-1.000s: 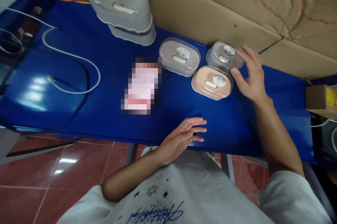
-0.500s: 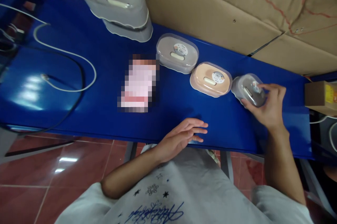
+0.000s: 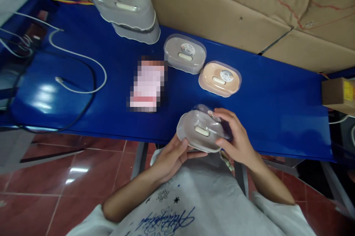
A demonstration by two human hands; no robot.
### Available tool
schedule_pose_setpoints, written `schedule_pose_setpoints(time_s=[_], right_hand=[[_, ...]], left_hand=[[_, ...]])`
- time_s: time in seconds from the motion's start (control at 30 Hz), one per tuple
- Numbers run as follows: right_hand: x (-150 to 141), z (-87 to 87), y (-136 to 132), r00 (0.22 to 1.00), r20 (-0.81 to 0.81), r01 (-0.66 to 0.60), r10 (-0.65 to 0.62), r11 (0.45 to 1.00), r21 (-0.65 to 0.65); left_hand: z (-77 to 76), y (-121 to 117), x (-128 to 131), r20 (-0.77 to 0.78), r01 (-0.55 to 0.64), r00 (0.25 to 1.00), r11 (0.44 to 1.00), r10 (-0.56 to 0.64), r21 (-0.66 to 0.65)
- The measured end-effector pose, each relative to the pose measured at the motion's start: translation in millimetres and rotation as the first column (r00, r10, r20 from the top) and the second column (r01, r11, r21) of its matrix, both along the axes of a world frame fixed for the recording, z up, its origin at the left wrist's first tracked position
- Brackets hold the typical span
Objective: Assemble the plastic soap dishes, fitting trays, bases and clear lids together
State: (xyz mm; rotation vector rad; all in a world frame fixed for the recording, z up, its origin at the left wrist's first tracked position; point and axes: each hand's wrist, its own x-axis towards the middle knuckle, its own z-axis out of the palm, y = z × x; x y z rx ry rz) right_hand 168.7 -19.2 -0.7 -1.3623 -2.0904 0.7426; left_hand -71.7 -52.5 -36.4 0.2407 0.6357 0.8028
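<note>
A small grey plastic box with a clear cover (image 3: 191, 128) is held up near the table's front edge, tilted, its pale oval piece facing the camera. My left hand (image 3: 173, 156) grips it from the lower left, thumb on the rim and fingers underneath. On the other side my right hand (image 3: 235, 138) is closed around the clear cover, fingers over the top and thumb at the lower edge. Beyond my hands, a peach box with a clear cover (image 3: 216, 87) stands on the table, touching or nearly touching a larger grey box (image 3: 180, 60).
Large stacked grey boxes (image 3: 124, 17) stand at the back left against brown cardboard (image 3: 210, 17). A blurred-out pink rectangular item (image 3: 146, 86) lies left of centre. Cables (image 3: 104, 69) curl across the blue table (image 3: 285, 117). A small carton (image 3: 334, 93) is at the right edge.
My right hand has brought the small grey box from the table's right side in towards my body. My left hand, empty before, has taken hold of its left side.
</note>
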Motion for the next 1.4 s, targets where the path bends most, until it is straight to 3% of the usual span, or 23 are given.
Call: schedule_pose_setpoints(time_s=[0.2, 0.33, 0.4, 0.47, 0.57, 0.7, 0.87, 1.07, 1.27, 1.4], right_hand=[[1, -16.6, 40, 0.965, 0.249, 0.038, -0.082, 0.983, 0.178], [0, -16.6, 42, 0.914, 0.367, 0.095, -0.175, 0.969, 0.227], [-3, -8.0, 31, 0.929, 0.339, 0.073, -0.147, 0.972, 0.223], [-9, 1.9, 15, 0.956, 0.294, -0.066, 0.016, 0.985, 0.159], [-19, 9.3, -8, 0.928, 0.284, -0.263, 0.242, 0.964, 0.039], [-24, 5.2, -20, 0.955, 0.198, -0.23, 0.221, 0.973, 0.025], [-15, 8.1, -6, 0.975, 0.012, -0.22, 0.221, 0.974, -0.05], [-5, 10.0, 6, 0.978, -0.01, -0.207, 0.207, 0.978, -0.03], [-1, 0.2, 7, 0.975, 0.199, -0.112, 0.099, 0.992, 0.055], [4, -0.7, 11, 0.943, 0.327, -0.11, 0.062, 0.985, 0.131]], left_hand=[[5.1, -13, -23, -0.034, -0.106, 0.994, 0.989, 0.103, -0.1], [1.7, -14, -22, -0.023, -0.105, 0.994, 0.986, 0.103, -0.13], [0.4, -13, -20, -0.012, -0.086, 0.996, 0.988, 0.085, -0.128], [-0.2, -11, -18, -0.016, -0.059, 0.998, 0.991, 0.058, -0.118], [-0.8, -9, -14, -0.054, -0.038, 0.998, 0.997, 0.034, -0.068], [-4.1, -8, -8, -0.133, -0.049, 0.99, 0.999, 0.051, 0.017], [-10.0, -7, -3, -0.209, -0.083, 0.973, 0.992, 0.1, 0.09], [-6.8, -9, -12, -0.373, -0.084, 0.918, 0.985, 0.135, 0.149], [-0.2, -14, -26, -0.604, 0.011, 0.778, 0.957, 0.174, 0.29], [-0.5, -16, -37, -0.667, 0.041, 0.722, 0.952, 0.182, 0.303]])
